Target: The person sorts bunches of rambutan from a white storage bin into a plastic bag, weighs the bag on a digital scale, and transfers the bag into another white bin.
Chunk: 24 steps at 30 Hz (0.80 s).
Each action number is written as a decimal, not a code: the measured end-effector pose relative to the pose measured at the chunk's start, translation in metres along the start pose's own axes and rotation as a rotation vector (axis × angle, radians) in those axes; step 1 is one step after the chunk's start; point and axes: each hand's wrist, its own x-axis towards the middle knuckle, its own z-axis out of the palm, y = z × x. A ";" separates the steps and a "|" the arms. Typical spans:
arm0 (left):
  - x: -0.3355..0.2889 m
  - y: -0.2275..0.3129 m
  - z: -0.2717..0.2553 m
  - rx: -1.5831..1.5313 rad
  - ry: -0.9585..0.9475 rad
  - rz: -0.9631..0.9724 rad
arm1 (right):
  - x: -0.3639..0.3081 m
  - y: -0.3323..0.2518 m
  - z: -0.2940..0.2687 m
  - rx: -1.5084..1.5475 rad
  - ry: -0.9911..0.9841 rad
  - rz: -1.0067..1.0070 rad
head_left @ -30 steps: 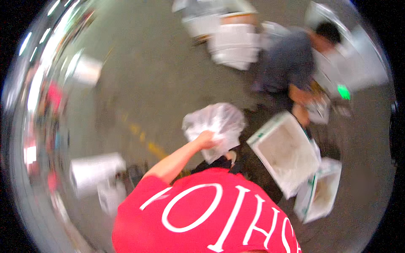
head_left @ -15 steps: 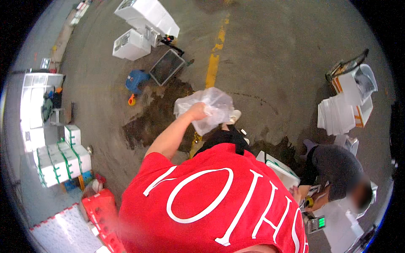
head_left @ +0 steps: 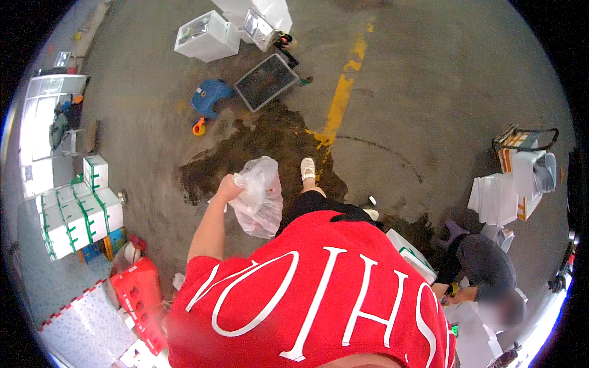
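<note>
Left hand (head_left: 228, 189) clamped on the gathered top of a clear bag (head_left: 259, 205), just left of frame centre; bag hangs below and right of the fist, pinkish contents, detail unclear. Right hand out of frame, can't tell its state. Red shirt (head_left: 307, 276) fills lower middle. White shoe (head_left: 308, 168) on dark wet patch (head_left: 245, 144) at centre. Upper left: blue stool (head_left: 211, 97), orange ring-shaped item (head_left: 199, 127) near it, dark tray (head_left: 267, 83) to its right, white box (head_left: 205, 38) above. Yellow line (head_left: 340, 104), worn, upper centre. Left edge: white cartons (head_left: 76, 214) with green tape, stacked. Red barrier (head_left: 138, 300) lower left. Right: white panels (head_left: 494, 199), stacked. Lower right: co-worker (head_left: 485, 260), dark top, bent over; white-green box (head_left: 411, 254) between co-worker and shirt.
</note>
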 end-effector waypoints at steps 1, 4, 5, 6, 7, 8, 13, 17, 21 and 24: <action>0.002 -0.014 -0.010 -0.007 -0.005 -0.008 | 0.000 -0.010 0.028 -0.022 -0.024 0.011; 0.006 -0.067 -0.028 -0.029 0.088 -0.033 | 0.003 -0.077 0.091 -0.104 -0.107 -0.042; 0.011 -0.081 -0.036 -0.041 0.093 -0.080 | 0.004 -0.105 0.107 -0.125 -0.134 -0.081; 0.016 -0.093 -0.043 -0.056 0.099 -0.127 | 0.006 -0.136 0.115 -0.145 -0.153 -0.129; 0.034 -0.099 -0.056 -0.026 0.157 -0.009 | 0.007 -0.160 0.122 -0.127 -0.157 -0.194; 0.048 -0.103 -0.064 -0.029 0.154 -0.004 | 0.012 -0.186 0.127 -0.097 -0.131 -0.234; 0.125 -0.109 -0.134 -0.012 0.275 -0.082 | 0.022 -0.294 0.162 0.045 0.018 -0.255; 0.189 -0.102 -0.186 -0.041 0.256 0.048 | 0.012 -0.333 0.186 -0.129 0.011 -0.088; 0.267 -0.104 -0.222 -0.013 0.202 0.018 | 0.024 -0.398 0.228 -0.244 -0.015 -0.002; 0.325 -0.129 -0.228 0.023 0.161 0.111 | 0.052 -0.461 0.270 -0.334 -0.085 -0.101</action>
